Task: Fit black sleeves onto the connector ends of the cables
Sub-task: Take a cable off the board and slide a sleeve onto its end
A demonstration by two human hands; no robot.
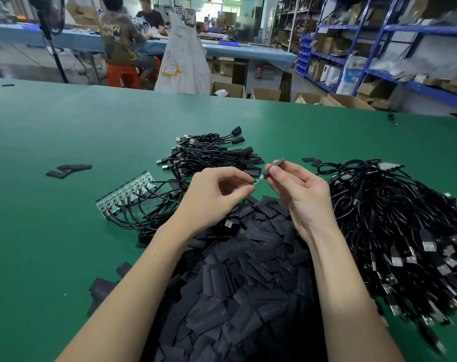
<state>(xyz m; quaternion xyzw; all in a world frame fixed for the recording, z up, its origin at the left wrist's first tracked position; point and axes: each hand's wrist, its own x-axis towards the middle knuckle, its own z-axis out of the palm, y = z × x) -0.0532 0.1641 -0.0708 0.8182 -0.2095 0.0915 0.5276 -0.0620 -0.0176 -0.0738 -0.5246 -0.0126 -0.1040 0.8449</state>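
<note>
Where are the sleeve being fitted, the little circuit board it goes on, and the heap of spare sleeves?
sleeve [275,165], head view, middle of its black body.
circuit board [259,178], head view, bare strip between the hands.
heap of spare sleeves [238,291], head view, middle of the pile.

Sleeve pile [243,296] near – cable heap [405,231] right.

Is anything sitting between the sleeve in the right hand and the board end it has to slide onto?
Nothing visible. The right hand holds the black sleeve with its lower opening right at the tip of the small circuit board pinched by the left hand.
</note>
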